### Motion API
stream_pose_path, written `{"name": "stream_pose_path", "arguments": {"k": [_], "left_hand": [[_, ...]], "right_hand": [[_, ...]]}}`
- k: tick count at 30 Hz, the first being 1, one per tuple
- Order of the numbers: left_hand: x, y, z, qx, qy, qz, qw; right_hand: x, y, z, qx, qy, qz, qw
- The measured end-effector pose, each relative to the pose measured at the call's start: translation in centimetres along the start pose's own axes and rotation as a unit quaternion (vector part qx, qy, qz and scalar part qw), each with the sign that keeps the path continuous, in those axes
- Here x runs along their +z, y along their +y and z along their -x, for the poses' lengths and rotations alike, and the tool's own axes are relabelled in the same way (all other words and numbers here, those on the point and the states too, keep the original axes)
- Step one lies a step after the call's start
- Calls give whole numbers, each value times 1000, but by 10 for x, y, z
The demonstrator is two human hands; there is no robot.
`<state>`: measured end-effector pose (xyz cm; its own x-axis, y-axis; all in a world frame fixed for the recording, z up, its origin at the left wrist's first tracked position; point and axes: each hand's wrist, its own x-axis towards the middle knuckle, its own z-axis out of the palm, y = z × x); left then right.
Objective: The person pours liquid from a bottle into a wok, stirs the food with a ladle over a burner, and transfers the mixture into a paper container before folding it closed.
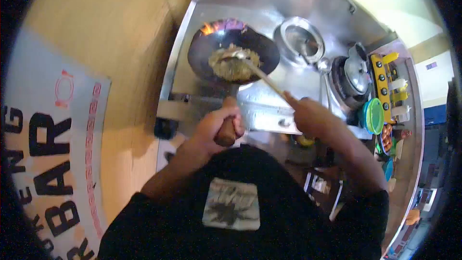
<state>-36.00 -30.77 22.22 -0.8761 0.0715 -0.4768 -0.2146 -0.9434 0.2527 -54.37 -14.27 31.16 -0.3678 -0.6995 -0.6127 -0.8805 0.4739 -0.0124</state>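
My left hand (222, 124) is wrapped around the thick wooden handle of a dark wok (199, 58) on the stove. Flames (211, 28) rise at the wok's far rim. Inside lies a heap of light brown food (232, 71), perhaps noodles or rice. My right hand (310, 115) is closed on the long handle of a wok spatula (265, 78), index finger stretched along it. The spatula's metal head rests in the food.
A round metal pan (318, 36) sits right of the wok, with a long-handled ladle (324, 65) beside it. Farther right stand a lidded pot (356, 74), a green plastic basin (374, 115), squeeze bottles (399, 84) and eggs (386, 137). A wall (134, 91) borders the stove's left side.
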Motion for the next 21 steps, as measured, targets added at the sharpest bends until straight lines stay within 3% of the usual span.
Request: {"name": "stream_pose_path", "arguments": {"k": [1,2,3,4,5,7,9,11,13,14,15,17,21], "left_hand": [[2,3,1,73,-57,-127,988],[23,9,8,20,16,-117,993],[38,5,18,-33,89,-102,990],[14,-4,-8,29,23,-150,988],[-8,3,-27,116,-49,-285,950],[-31,13,-62,38,-80,-81,993],[-37,34,-81,48,-68,-78,993],[-55,31,-84,27,-26,-53,998],[-70,38,-102,-42,-2,21,999],[-89,30,-111,-6,-6,-64,998],[-97,27,-115,-2,-7,-61,998],[-111,24,-119,-53,-48,33,997],[-105,28,-110,-23,-21,9,999]], "right_hand": [[0,13,6,3,1,-10,1000],[15,24,13,-7,-46,49,998],[7,14,18,1,-29,21,999],[9,11,1,14,53,60,997],[28,4,-8,23,107,79,991],[23,24,-46,22,147,-16,989],[16,33,-39,18,156,-24,987],[12,43,-19,-4,165,-137,977],[-8,37,9,28,113,-161,980],[-6,34,11,46,93,-132,986],[-4,31,11,62,73,-100,990],[33,30,-28,57,104,-48,992],[66,21,-116,95,181,-95,974]]}}
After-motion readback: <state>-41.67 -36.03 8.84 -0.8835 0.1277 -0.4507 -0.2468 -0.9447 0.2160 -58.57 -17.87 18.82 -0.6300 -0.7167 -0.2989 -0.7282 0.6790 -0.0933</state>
